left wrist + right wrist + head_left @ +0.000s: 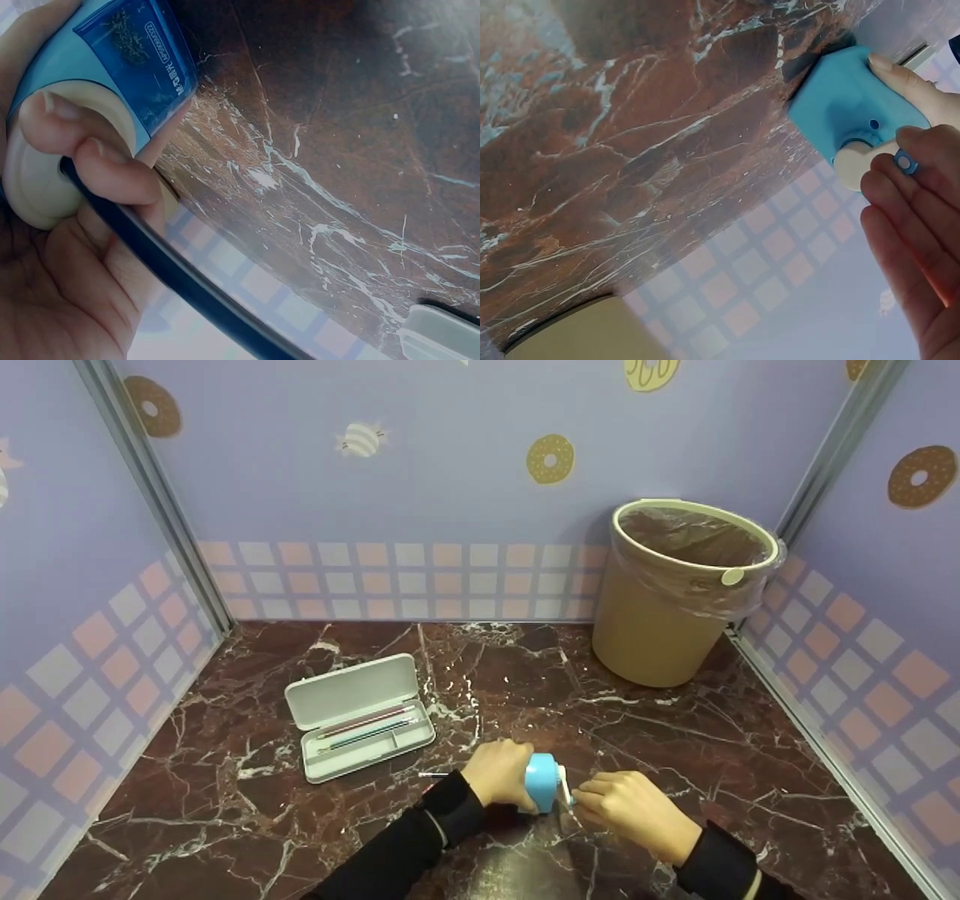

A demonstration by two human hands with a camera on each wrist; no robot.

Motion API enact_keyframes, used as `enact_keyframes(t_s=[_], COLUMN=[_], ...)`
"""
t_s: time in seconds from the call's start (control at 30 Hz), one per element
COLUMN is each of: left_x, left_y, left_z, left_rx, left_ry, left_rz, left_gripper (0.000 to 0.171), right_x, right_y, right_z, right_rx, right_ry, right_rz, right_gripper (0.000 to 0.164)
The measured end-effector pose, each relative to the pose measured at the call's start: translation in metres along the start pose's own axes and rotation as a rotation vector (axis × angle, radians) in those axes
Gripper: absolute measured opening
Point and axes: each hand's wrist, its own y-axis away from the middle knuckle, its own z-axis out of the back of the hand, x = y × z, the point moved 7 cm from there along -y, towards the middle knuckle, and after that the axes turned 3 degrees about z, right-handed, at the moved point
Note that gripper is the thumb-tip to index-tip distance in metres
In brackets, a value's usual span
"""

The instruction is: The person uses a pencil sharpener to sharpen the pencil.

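A light blue crank pencil sharpener [541, 784] stands on the marble-patterned table. My left hand [499, 774] grips its body from the left. In the left wrist view, a dark pencil [154, 251] sits in the hole of its cream front disc [45, 191], and two fingertips bend over the pencil there. Shavings [129, 37] show through the clear blue drawer. On the other side, my right hand [634, 814] pinches the small blue knob [905, 163] at the end of the white crank [860, 161].
An open grey-white pencil case [367, 761] with several pencils [367, 733] inside lies left of the hands. A beige bin [660, 622] with a plastic liner stands at the back right. Patterned walls enclose the table on the back and sides.
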Motion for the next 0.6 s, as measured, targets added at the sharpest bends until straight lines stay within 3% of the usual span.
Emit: enact_keyframes(t_s=[0.27,0.4,0.6], left_x=[0.0,-0.002,-0.004], left_y=[0.0,0.001,0.001], left_z=[0.0,0.005,0.005], left_rx=[-0.019,-0.001,0.005], left_ry=[0.004,-0.013,-0.03], left_rz=[-0.024,-0.021,-0.032], left_gripper=[0.06,0.06,0.062], right_x=[-0.004,-0.014,-0.028], right_y=[-0.003,-0.006,-0.013], right_z=[0.005,0.011,0.011], right_rx=[-0.042,-0.086,-0.083], right_ry=[0.012,0.025,0.049], right_rz=[0.005,-0.014,-0.048], right_gripper=[0.029,0.032,0.028])
